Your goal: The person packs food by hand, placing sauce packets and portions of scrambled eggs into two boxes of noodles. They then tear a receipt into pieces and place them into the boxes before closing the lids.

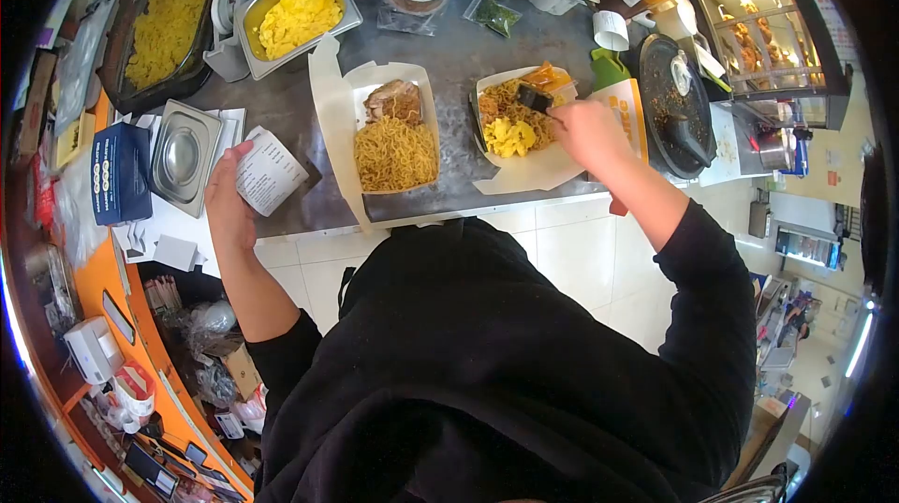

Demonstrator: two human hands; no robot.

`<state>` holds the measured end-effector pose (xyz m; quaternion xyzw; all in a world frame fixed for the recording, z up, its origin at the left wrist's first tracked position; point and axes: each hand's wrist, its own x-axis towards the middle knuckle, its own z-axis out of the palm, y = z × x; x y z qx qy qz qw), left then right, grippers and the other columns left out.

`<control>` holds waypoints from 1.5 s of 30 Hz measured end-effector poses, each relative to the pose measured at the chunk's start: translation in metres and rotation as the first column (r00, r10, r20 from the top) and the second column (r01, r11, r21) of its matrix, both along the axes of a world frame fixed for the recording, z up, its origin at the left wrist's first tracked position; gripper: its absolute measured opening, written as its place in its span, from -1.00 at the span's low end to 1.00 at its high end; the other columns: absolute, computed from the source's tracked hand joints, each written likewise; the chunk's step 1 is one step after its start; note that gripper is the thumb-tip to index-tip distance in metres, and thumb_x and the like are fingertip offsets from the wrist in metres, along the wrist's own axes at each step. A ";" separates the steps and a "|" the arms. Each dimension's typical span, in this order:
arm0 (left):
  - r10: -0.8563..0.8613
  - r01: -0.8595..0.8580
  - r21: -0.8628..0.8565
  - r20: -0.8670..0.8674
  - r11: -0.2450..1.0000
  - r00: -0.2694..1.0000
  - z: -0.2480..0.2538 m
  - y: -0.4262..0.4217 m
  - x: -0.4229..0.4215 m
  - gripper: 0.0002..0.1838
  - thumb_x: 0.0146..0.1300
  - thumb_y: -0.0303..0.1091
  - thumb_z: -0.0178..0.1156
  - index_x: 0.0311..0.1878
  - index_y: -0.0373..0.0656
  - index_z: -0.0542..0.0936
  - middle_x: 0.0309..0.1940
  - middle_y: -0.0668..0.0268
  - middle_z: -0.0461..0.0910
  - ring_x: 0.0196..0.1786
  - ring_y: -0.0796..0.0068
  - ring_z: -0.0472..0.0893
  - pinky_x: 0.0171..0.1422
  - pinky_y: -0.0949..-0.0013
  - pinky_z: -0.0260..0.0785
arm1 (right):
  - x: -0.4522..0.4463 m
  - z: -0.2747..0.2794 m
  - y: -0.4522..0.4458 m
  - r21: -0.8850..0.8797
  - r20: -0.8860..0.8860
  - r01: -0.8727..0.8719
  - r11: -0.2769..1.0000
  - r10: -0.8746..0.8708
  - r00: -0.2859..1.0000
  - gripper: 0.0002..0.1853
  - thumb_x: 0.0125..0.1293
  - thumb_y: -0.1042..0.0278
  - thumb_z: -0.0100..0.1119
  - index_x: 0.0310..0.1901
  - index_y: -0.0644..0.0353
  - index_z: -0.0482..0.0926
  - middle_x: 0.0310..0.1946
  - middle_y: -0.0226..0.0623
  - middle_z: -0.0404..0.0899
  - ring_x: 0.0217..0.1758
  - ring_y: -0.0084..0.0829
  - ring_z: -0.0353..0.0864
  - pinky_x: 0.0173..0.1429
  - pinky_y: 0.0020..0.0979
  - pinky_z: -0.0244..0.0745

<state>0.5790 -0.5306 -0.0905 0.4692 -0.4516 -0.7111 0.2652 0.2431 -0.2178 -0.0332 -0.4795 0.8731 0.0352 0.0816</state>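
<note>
While the left hand point(230, 186) is left of the noodle box point(331, 124), fingers closed on the edge of a printed slip point(269, 172), the right hand point(592, 133) is over a second open box point(536, 172), right of the noodle box. Right fingers bunched, nearly together, on a small dark piece point(534, 97); cannot tell what it is. Beside that piece: yellow egg point(510, 137), with noodles in the same box. Noodle box itself lies open on the counter point(403, 49), browned meat point(393, 102) at its far end, noodles point(396, 156) nearer the body. Beyond it to the left, a metal pan point(354, 22) of yellow egg; beyond it to the right, a small bag of green bits point(492, 14). Well right of it, a black round pan point(670, 105).
</note>
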 end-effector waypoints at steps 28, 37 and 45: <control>-0.059 0.058 -0.012 -0.205 0.998 0.977 0.055 0.019 0.004 -0.55 0.23 -0.55 -0.13 0.18 -0.19 0.51 -0.17 0.30 0.60 -0.30 0.62 0.56 -0.32 0.56 0.41 | 0.039 -0.054 -0.370 -0.182 0.002 -0.519 0.835 0.528 0.849 -0.77 0.22 0.31 0.12 -0.12 -0.03 0.71 -0.20 -0.19 0.69 -0.11 -0.15 0.68 -0.04 -0.14 0.56; -0.096 0.355 -0.444 0.507 0.823 0.856 -0.037 -0.051 -0.044 -0.55 0.33 -0.32 -0.07 0.24 -0.25 0.44 -0.03 -0.14 0.58 0.06 -0.09 0.55 0.15 0.10 0.36 | 0.072 -0.038 -0.377 0.046 0.050 -0.483 0.874 0.481 0.875 -0.75 0.16 0.37 0.13 -0.17 0.23 0.68 -0.16 -0.03 0.67 -0.05 -0.09 0.68 0.00 -0.16 0.59; -0.151 0.437 -0.399 0.575 0.806 0.804 -0.056 -0.064 -0.094 -0.52 0.36 -0.27 -0.08 0.24 -0.37 0.38 -0.12 -0.18 0.59 -0.02 -0.15 0.57 0.11 -0.02 0.36 | 0.045 -0.069 -0.395 0.005 0.584 -0.261 0.965 0.209 0.785 -0.72 0.09 0.27 0.22 -0.21 0.25 0.70 -0.14 -0.06 0.68 -0.13 -0.11 0.69 -0.07 -0.26 0.58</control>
